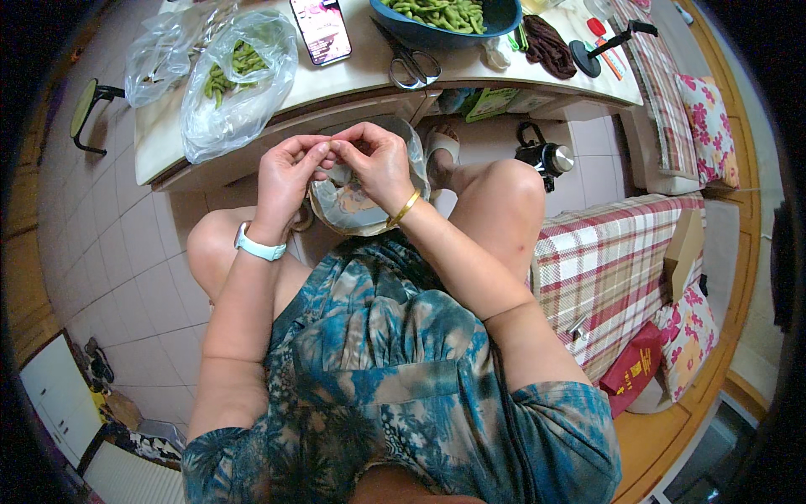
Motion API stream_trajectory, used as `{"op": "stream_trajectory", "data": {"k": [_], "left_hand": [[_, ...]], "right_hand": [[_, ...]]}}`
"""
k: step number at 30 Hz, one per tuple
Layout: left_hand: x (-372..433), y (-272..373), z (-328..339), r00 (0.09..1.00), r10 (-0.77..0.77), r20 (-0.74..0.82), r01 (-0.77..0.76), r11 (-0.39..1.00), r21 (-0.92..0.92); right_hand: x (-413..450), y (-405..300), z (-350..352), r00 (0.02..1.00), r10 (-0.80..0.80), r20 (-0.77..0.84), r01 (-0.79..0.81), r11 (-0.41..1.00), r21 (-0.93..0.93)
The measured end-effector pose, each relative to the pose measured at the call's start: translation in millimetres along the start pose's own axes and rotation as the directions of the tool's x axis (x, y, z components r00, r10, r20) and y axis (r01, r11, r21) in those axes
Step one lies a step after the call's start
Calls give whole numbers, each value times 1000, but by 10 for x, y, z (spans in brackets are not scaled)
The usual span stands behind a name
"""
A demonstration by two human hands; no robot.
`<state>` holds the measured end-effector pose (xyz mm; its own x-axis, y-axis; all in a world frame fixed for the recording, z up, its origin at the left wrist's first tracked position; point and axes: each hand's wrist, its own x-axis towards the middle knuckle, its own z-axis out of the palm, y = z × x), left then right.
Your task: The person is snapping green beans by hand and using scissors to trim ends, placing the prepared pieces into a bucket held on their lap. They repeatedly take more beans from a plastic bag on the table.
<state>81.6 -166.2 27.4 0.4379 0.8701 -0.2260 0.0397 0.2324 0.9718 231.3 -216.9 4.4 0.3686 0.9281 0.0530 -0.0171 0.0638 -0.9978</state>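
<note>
My left hand (286, 173) and my right hand (376, 165) meet at the fingertips, above a lined waste bin (362, 217) between my knees. Thumb and index finger are pinched on each hand; whether something small is between them cannot be told. On the table ahead, a clear plastic bag (277, 69) holds green edamame pods (217, 82). More pods (441, 14) fill a blue plastic basin (415, 30) at the table's far side. Scissors (412, 66) with metal handles lie in front of the basin.
A lit smartphone (321, 31) lies between bag and basin. Another plastic bag (154, 63) is at the table's left. A dark brown cloth (549, 47) and a black stand (585, 60) are at the right. A black flask (543, 157) stands on the floor beside a plaid-covered sofa (611, 264).
</note>
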Motion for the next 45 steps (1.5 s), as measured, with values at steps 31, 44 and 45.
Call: {"op": "stream_trajectory", "data": {"k": [31,44,45], "left_hand": [[96,-126,35,997,-4,76,14,992,-126],[-9,-2,155,965,247,86,-256,960,116],[3,-14,157,965,248,84,-256,959,117]], "right_hand": [[95,-82,-289,967,-171,191,218,940,-264],[87,-20,-310,948,266,171,-296,939,176],[86,-35,-294,945,287,157,-317,920,228]]}}
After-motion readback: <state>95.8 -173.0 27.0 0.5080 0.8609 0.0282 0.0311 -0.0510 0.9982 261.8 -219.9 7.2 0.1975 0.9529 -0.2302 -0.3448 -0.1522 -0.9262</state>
